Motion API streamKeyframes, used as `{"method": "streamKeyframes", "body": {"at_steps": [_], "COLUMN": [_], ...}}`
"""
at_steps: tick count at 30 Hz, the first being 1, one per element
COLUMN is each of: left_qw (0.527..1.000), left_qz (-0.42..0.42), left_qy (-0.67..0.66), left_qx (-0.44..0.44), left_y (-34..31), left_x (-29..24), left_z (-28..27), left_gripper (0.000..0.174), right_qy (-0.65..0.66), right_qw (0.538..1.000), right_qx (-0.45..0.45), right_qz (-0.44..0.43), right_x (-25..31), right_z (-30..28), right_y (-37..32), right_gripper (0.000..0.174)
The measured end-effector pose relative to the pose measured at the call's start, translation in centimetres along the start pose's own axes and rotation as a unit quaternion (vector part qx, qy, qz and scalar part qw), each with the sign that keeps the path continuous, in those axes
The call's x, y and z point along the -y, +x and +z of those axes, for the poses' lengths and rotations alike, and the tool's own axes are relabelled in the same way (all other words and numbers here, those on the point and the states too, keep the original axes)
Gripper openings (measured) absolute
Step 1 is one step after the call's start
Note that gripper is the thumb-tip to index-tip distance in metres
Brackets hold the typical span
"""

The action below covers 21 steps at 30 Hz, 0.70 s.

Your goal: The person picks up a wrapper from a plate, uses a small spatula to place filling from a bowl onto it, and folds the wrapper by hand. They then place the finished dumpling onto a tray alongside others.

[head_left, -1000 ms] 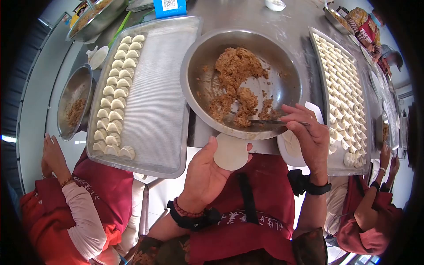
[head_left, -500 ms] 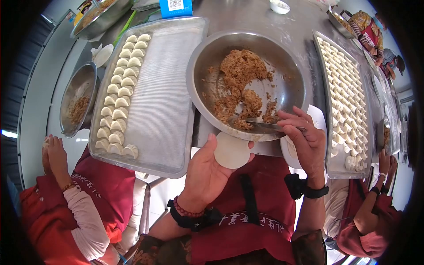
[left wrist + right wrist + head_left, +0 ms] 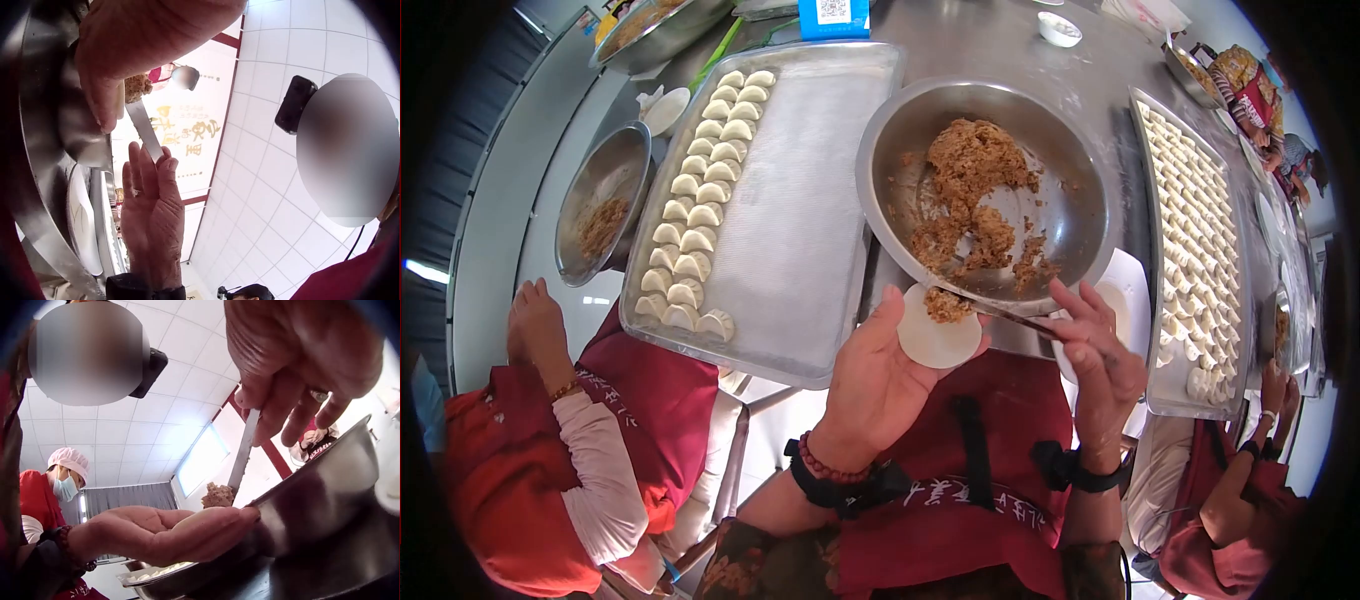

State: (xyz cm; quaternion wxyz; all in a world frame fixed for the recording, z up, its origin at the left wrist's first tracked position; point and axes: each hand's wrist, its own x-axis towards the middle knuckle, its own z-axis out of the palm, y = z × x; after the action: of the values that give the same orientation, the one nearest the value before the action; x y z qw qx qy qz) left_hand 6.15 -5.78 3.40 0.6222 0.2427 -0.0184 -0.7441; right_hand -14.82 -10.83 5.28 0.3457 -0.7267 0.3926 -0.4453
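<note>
My left hand [image 3: 868, 385] is palm up in the head view. A round white dough wrapper [image 3: 935, 343] lies across its fingers, with the thumb beside its left edge. My right hand [image 3: 1108, 368] pinches a flat metal spatula [image 3: 1022, 320] between thumb and fingers. In the right wrist view, the blade of this spatula [image 3: 242, 456] slants down to a clump of brown filling [image 3: 217, 495] above the left palm. From the head, that clump overlaps the wrapper's upper edge. A steel bowl [image 3: 1085, 160] with brown filling [image 3: 980, 160] stands just beyond both hands.
Left of the bowl is a metal tray [image 3: 800, 200] with two rows of dumplings [image 3: 710, 190]. Another tray, full of dumplings [image 3: 1195, 220], stands at right. A smaller bowl [image 3: 638, 150] with filling is at far left. People sit on both sides.
The right hand has brought the spatula with a clump of filling out of the bowl and over to the wrapper. The left hand stays under the wrapper; the head view has shifted slightly.
</note>
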Motion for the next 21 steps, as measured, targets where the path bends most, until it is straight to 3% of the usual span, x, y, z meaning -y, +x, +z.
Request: {"method": "streamKeyframes", "body": {"at_steps": [6,10,17,21], "left_qw": [1.0,1.0,0.999,0.999], "left_qz": [0.003,0.004,-0.005,0.003], "left_qy": [0.002,0.008,-0.034,-0.024], "left_qx": [0.012,-0.009,-0.028,-0.029], "left_y": [-0.4,-0.9,-1.1,-1.0], "left_x": [-0.1,-0.3,0.0,-0.5], "left_z": [0.0,0.2,-0.8,-1.1], "left_gripper": [0.059,0.06,0.053,0.053], "right_qy": [-0.197,-0.261,-0.241,-0.181], "right_qw": [0.961,0.931,0.938,0.965], "right_qx": [0.074,0.119,0.129,0.102], "right_qz": [-0.178,-0.224,-0.214,-0.16], "right_x": [1.2,2.1,1.7,1.7], "right_z": [0.4,0.9,1.1,-0.1], "right_y": [-2.7,-4.1,-5.0,-4.8], "right_gripper": [0.02,0.019,0.016,0.016]}}
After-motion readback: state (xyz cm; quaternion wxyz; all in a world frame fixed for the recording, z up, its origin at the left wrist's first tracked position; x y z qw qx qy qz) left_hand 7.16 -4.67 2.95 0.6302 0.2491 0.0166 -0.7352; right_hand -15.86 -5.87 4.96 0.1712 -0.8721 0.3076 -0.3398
